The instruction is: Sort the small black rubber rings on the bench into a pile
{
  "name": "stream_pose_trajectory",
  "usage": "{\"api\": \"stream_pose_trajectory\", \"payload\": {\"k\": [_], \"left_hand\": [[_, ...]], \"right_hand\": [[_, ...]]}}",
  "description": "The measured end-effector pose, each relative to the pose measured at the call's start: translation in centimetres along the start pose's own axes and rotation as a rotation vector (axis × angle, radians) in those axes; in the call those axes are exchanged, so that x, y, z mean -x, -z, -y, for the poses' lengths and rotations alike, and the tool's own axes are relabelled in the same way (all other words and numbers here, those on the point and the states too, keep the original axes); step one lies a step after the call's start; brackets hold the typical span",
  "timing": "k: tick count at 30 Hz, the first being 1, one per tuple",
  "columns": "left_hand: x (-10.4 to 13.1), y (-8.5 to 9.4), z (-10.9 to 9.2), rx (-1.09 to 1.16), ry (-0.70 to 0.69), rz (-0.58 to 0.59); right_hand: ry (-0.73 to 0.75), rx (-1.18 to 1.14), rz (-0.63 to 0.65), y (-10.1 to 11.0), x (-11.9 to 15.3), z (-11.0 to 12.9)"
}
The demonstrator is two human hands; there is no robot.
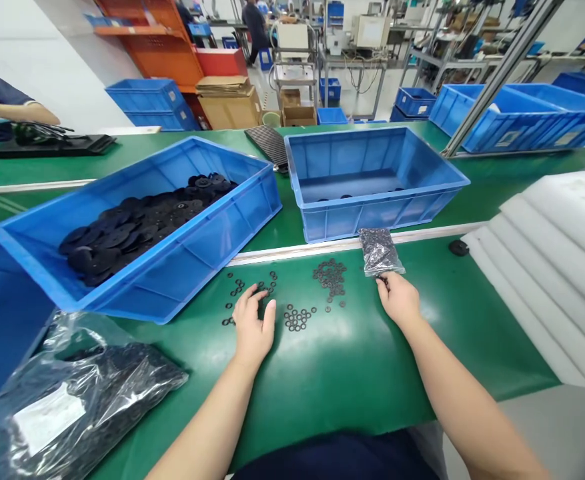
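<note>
My left hand (pixel 253 323) is palm down over the green table with its fingers spread, near small black rings (pixel 237 288) scattered around its fingertips. To its right lie a loose cluster of black rings (pixel 297 318) and a denser pile of small black rings (pixel 330 277). My right hand (pixel 399 298) is closed, thumb and fingers together at the near edge of a small clear bag (pixel 379 250) full of tiny dark pieces. Dark bits show at those fingertips, too small to name. The bag rests against the white strip before a blue bin.
A blue bin (pixel 237 213) of black discs stands left; another blue bin (pixel 379 210) holds a few dark pieces. A large plastic bag (pixel 122 380) lies front left. White foam sheets (pixel 547 247) are stacked right, beside a black round part (pixel 458 248). Another person's arm (pixel 17 110) is far left.
</note>
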State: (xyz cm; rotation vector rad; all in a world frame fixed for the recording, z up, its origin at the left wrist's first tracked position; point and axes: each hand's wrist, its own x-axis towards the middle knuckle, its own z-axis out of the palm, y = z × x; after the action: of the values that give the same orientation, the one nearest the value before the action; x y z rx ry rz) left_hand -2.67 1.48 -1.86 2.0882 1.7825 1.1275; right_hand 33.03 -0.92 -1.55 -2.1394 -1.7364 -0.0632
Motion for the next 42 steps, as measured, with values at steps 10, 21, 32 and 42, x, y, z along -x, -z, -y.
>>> {"api": "stream_pose_trajectory", "payload": {"k": [10, 21, 32, 42], "left_hand": [[-0.3, -1.5, -1.6, -0.350, 0.072, 0.154], [-0.2, -0.6, -2.4, -0.308, -0.034, 0.314], [-2.6, -1.2, -2.7, -0.274, -0.264, 0.422], [-1.2, -1.3, -2.5, -0.320, -0.214, 0.391]], "right_hand": [[0.405, -0.166, 0.050, 0.7, 1.6, -0.6], [0.469, -0.316, 0.055, 0.2, 1.2, -1.6], [0.482, -0.328, -0.027, 0.0, 5.6, 2.4], [0.415, -0.365, 0.090, 0.0, 4.3, 2.7]]}}
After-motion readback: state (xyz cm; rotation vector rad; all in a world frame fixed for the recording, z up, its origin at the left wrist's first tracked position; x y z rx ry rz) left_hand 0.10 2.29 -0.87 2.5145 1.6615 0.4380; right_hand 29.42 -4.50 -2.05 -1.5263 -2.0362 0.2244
